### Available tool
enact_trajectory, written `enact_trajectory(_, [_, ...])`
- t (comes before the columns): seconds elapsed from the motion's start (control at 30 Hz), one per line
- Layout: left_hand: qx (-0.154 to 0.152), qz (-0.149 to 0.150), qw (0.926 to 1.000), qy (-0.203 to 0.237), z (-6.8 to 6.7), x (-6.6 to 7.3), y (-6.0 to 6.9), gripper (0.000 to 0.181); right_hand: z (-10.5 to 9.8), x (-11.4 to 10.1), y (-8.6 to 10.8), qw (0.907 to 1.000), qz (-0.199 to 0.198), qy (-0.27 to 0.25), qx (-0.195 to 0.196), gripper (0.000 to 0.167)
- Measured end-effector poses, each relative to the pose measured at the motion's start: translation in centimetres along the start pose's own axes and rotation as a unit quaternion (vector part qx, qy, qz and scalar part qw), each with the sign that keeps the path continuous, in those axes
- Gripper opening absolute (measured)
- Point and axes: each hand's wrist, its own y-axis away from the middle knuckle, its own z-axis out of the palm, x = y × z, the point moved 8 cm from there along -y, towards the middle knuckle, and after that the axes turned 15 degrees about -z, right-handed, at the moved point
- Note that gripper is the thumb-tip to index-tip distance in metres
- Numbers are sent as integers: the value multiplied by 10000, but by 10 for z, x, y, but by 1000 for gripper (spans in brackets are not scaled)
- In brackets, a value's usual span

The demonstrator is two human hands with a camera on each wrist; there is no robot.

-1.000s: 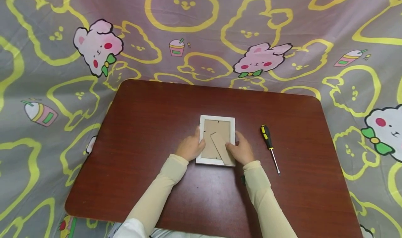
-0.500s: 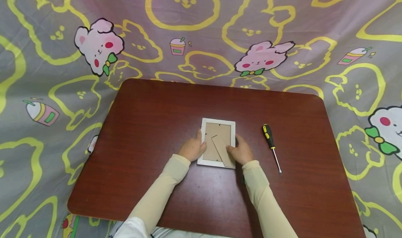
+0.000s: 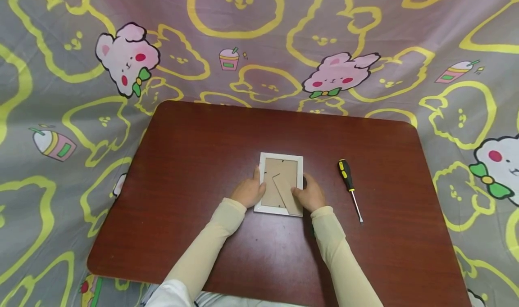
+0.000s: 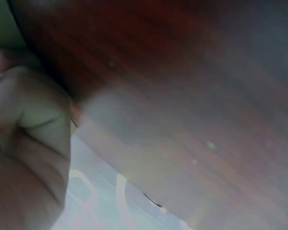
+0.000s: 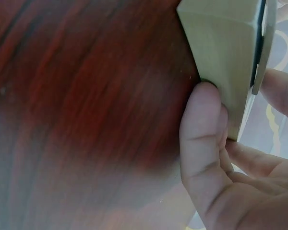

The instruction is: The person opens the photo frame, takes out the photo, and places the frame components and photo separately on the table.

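A white-edged picture frame (image 3: 262,203) is back side up over the table, its tan backing board (image 3: 279,166) and slanted easel leg (image 3: 284,191) showing in the head view. My left hand (image 3: 246,191) grips the frame's left side, thumb on the rim. My right hand (image 3: 312,194) holds the right side, thumb on the easel leg. In the right wrist view, fingers of the right hand (image 5: 230,182) press against the side of the frame (image 5: 221,48). Only part of the left hand (image 4: 29,129) appears in the left wrist view, with a dark edge beside it.
A yellow-and-black screwdriver (image 3: 345,175) lies to the right of the frame, its tip toward me. The brown table (image 3: 194,154) has rounded corners. Patterned cloth (image 3: 259,23) hangs close around its back and sides.
The frame's far edge has come slightly lower and nearer to me over the first half second, with both hands keeping their hold. Since then hardly anything has moved.
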Motion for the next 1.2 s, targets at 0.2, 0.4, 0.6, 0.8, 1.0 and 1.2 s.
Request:
enact_trajectory(0.2, [-343,-193,9989,260,-2,-5,1,77,-4,0,1,9998,-165,6,-60,71])
enact_trajectory(0.4, [-635,-71,9975,287,-15,-11,-2,91,-37,9,-5,9977,-328,532,262,64])
enact_trajectory(0.6, [-446,647,9933,-852,-28,-6,-14,126,-86,24,-15,9871,-541,1401,552,59])
enact_trajectory(0.8, [-683,924,9756,-1870,-22,-1,-24,152,-113,39,-20,9767,-514,1985,628,62])
enact_trajectory(1.0, [-916,757,9649,-2342,-11,-2,-29,155,-126,53,-22,9710,-391,2221,798,62])
enact_trajectory(1.2, [-902,585,9610,-2547,-13,0,-27,155,-136,64,-23,9665,-231,2353,998,52])
